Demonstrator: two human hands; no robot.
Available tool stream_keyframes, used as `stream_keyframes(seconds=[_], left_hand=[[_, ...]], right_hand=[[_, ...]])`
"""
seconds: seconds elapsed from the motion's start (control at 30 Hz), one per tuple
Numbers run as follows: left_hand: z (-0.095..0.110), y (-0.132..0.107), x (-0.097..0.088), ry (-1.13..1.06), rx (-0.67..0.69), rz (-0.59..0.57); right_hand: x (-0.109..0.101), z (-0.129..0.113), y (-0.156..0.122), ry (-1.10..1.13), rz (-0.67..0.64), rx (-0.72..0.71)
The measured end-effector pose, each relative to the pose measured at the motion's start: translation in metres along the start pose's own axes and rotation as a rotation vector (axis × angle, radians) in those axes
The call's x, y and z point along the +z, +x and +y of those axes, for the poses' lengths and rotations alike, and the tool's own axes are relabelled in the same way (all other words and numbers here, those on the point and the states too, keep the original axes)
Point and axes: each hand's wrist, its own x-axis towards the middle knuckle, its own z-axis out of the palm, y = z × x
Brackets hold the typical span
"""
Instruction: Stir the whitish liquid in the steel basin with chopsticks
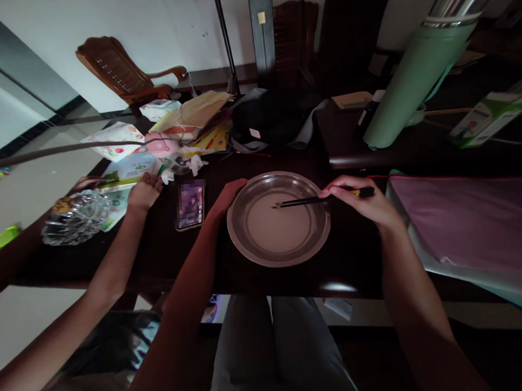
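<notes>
A round metal dish (236,235) lies on the dark table in front of me, its inside pale and cloudy, perhaps from a liquid. At its left rim is my left hand (231,196), fingers curled around the edge and partly hidden. My right hand (356,197) grips a pair of black chopsticks (303,202) over the right rim. Their thin tips reach in above the middle of the dish; whether they touch the contents I cannot tell. A lit phone (191,204) rests left of my left hand.
Another person's hand (144,192) lies on booklets (129,170) at the left, near a clear glass bowl (76,217). A black bag (274,118) and papers (198,117) are piled behind. At the right stand a tall green thermos (421,73) and a pink folder (470,218).
</notes>
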Motion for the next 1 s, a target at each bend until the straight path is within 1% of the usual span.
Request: stream_keyframes(seconds=[0.07,0.13,0.2,0.27,0.33,0.37,0.43,0.53,0.57,0.63,0.7,0.8,0.87,0.93,1.0], left_hand=[[0.0,0.0,0.0,-0.021,-0.016,0.0],[0.001,0.0,0.001,-0.052,-0.053,0.005],[0.002,0.0,0.001,-0.061,-0.059,0.005],[0.002,0.0,0.001,-0.029,-0.02,0.001],[0.002,0.0,0.0,0.008,0.008,-0.002],[0.002,0.0,0.0,0.019,0.008,0.0],[0.002,0.0,0.0,0.021,-0.019,0.009],[0.002,0.0,0.001,0.0,-0.046,0.018],[0.002,0.0,0.001,-0.012,-0.046,0.016],[0.001,-0.001,0.001,-0.049,-0.043,0.013],[0.002,-0.001,0.002,-0.068,-0.041,0.013],[0.002,-0.001,0.001,-0.049,-0.036,0.017],[0.003,-0.001,0.001,-0.045,-0.036,0.015],[0.003,-0.001,0.001,-0.054,-0.037,0.008],[0.003,-0.001,0.0,-0.055,-0.032,-0.001]], right_hand=[[-0.009,-0.002,-0.002,-0.032,0.017,0.021],[-0.011,-0.004,-0.004,-0.013,-0.035,0.047],[-0.006,-0.005,-0.004,0.044,-0.124,0.059],[0.004,-0.005,-0.003,0.097,-0.212,0.039],[0.013,-0.003,0.0,0.112,-0.256,0.014],[0.015,-0.002,0.001,0.106,-0.248,0.005],[0.013,0.0,0.002,0.075,-0.174,-0.004],[0.0,0.0,-0.001,0.006,-0.031,-0.011],[-0.005,0.0,-0.002,-0.006,-0.008,-0.005],[-0.011,-0.002,-0.004,0.002,-0.012,0.021],[-0.008,-0.004,-0.005,0.046,-0.062,0.048],[0.006,-0.004,-0.003,0.104,-0.163,0.031],[0.015,-0.003,-0.001,0.109,-0.202,-0.002],[0.018,-0.002,0.001,0.093,-0.184,-0.019],[0.012,-0.001,0.0,0.062,-0.12,-0.017]])
